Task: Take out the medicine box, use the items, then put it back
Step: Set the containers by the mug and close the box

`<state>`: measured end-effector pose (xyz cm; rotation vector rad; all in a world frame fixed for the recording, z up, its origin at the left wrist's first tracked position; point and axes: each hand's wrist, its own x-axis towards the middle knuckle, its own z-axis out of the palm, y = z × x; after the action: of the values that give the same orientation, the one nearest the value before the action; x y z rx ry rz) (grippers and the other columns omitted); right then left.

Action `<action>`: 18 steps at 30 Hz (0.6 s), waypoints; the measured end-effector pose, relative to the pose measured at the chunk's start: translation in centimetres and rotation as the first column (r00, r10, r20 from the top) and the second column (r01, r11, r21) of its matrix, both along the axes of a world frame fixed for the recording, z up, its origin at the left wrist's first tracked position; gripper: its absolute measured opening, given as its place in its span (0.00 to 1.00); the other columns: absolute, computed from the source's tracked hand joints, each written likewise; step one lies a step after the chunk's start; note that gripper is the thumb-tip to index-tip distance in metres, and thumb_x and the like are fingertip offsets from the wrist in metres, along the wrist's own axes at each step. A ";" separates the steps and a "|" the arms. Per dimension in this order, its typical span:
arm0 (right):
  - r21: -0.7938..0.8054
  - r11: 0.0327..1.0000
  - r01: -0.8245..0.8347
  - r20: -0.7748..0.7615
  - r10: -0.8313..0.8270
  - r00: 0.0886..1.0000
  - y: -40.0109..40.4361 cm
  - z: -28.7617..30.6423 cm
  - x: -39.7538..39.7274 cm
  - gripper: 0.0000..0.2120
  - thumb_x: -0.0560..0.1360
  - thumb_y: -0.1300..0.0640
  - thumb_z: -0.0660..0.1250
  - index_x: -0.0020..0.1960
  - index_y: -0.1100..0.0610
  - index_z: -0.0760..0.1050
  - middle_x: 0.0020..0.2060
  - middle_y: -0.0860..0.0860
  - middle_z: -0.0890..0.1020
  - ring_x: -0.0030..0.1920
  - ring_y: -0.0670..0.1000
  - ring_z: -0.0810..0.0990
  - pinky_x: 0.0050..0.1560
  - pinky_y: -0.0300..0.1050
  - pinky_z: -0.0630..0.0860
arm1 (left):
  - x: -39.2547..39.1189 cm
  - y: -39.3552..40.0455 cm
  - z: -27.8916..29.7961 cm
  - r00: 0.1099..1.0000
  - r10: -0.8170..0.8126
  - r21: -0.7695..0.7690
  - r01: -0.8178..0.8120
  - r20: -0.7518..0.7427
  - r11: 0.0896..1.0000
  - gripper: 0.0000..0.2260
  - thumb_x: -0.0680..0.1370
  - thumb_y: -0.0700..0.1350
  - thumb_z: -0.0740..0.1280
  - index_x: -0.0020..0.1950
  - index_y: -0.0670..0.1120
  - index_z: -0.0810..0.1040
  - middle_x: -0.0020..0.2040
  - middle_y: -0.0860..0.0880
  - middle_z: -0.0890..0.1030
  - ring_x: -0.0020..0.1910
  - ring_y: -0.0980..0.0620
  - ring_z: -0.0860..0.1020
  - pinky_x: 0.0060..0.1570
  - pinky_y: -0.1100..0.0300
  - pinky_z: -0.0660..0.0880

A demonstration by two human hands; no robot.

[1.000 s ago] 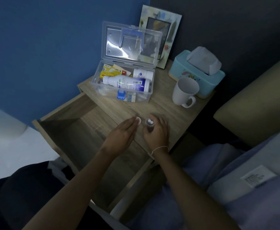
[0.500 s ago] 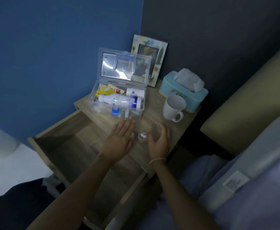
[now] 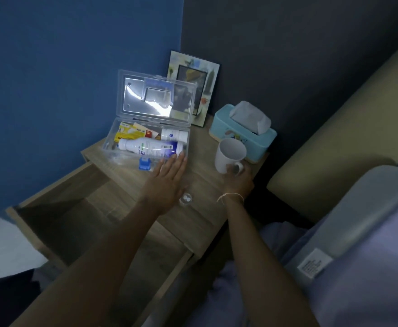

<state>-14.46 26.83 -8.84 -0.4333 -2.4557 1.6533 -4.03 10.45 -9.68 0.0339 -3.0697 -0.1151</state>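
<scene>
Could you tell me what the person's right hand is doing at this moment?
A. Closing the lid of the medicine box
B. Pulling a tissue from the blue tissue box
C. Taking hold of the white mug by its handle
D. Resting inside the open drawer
C: the right hand is at the handle of the white mug, which stands beside the tissue box, while the medicine box stays open, lid up.

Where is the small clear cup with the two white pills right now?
In the head view, the small clear cup stands on the nightstand top near its front edge, between the left hand and the right wrist, nearer than the medicine box.
</scene>
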 end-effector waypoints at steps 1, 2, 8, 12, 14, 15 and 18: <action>-0.008 1.000 0.013 -0.003 -0.013 1.000 0.1 -0.1 -0.1 0.14 0.73 0.54 0.70 0.55 0.61 0.77 0.51 0.59 0.82 0.52 0.57 0.80 0.47 0.41 0.70 | 0.0 0.0 0.0 1.000 0.000 0.000 0.000 -0.001 1.000 0.31 0.81 0.56 0.50 0.76 0.45 0.38 0.78 0.45 0.40 0.77 0.47 0.40 0.77 0.49 0.43; -0.008 1.000 0.016 -0.007 -0.016 1.000 0.1 -0.2 -0.1 0.13 0.74 0.53 0.69 0.52 0.62 0.77 0.49 0.60 0.83 0.50 0.56 0.80 0.45 0.41 0.69 | 0.1 0.1 0.0 1.000 0.001 0.003 -0.001 0.000 1.000 0.31 0.81 0.55 0.51 0.76 0.45 0.38 0.78 0.45 0.40 0.77 0.47 0.40 0.77 0.49 0.43; -0.041 0.999 -0.029 -0.037 0.027 0.999 0.3 -0.3 1.3 0.12 0.72 0.53 0.71 0.43 0.62 0.78 0.40 0.56 0.83 0.43 0.54 0.81 0.45 0.43 0.75 | 0.2 -0.2 0.2 1.000 -0.011 0.067 0.011 0.004 0.998 0.34 0.80 0.51 0.56 0.76 0.46 0.37 0.78 0.48 0.40 0.76 0.50 0.38 0.74 0.52 0.39; -0.008 0.999 -0.043 -0.066 0.043 0.997 0.7 -0.3 3.6 0.12 0.72 0.52 0.72 0.44 0.62 0.79 0.40 0.55 0.84 0.39 0.49 0.80 0.42 0.38 0.72 | 0.3 -0.6 0.6 0.999 -0.033 0.094 0.032 0.007 0.995 0.35 0.79 0.50 0.57 0.76 0.47 0.37 0.77 0.49 0.38 0.77 0.50 0.40 0.74 0.53 0.40; 0.000 0.998 -0.060 -0.070 0.060 0.996 0.9 -0.5 5.0 0.12 0.71 0.52 0.73 0.44 0.62 0.79 0.39 0.54 0.84 0.39 0.49 0.80 0.42 0.39 0.72 | 1.0 -0.6 0.6 1.000 -0.026 0.121 0.027 -0.012 0.992 0.35 0.78 0.49 0.58 0.75 0.48 0.35 0.76 0.50 0.36 0.77 0.49 0.40 0.75 0.52 0.41; -0.003 0.998 -0.065 -0.080 0.065 0.995 0.9 -0.5 5.7 0.11 0.71 0.53 0.73 0.44 0.62 0.79 0.38 0.53 0.83 0.39 0.48 0.80 0.42 0.39 0.73 | 1.4 -0.6 0.5 0.999 -0.024 0.132 0.027 -0.023 0.991 0.35 0.78 0.49 0.58 0.74 0.48 0.35 0.75 0.50 0.36 0.77 0.49 0.40 0.75 0.51 0.42; 0.015 0.998 -0.068 -0.133 0.069 0.989 1.1 -0.7 7.6 0.10 0.71 0.55 0.74 0.42 0.62 0.80 0.35 0.51 0.82 0.37 0.47 0.78 0.40 0.39 0.73 | 2.8 -0.6 0.0 0.999 -0.014 0.150 0.018 -0.029 0.989 0.32 0.80 0.50 0.55 0.74 0.48 0.36 0.76 0.49 0.38 0.77 0.50 0.40 0.75 0.52 0.41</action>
<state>-6.84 27.95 -9.53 -0.2312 -2.4055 1.6373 -1.22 9.90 -9.68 0.0151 -3.0266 -0.3446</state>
